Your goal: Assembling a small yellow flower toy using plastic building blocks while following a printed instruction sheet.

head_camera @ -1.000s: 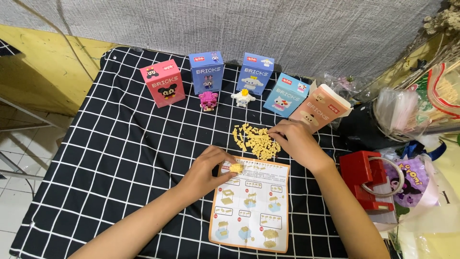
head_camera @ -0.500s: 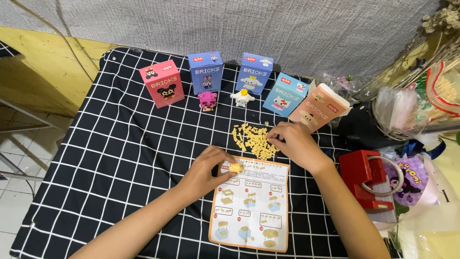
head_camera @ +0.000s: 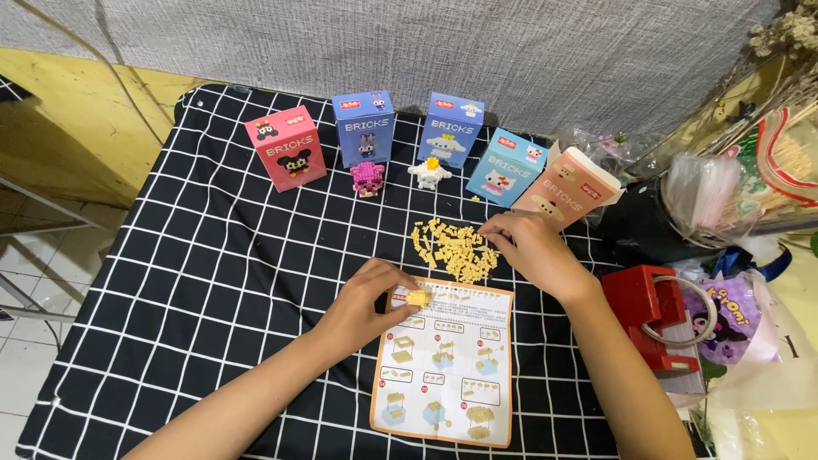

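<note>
Yellow bricks lie heaped by your right hand — fingers curled loosely, picking among them. Your left hand pinches a small yellow assembly over the instruction sheet — handy for comparing

Five boxes stand in a row at the tabletop's back; the brick pile lies before them, the instruction sheet nearer still.

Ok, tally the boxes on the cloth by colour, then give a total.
Pink box: 1
Dark blue boxes: 2
Light blue box: 1
Peach box: 1
Total: 5 boxes
</note>
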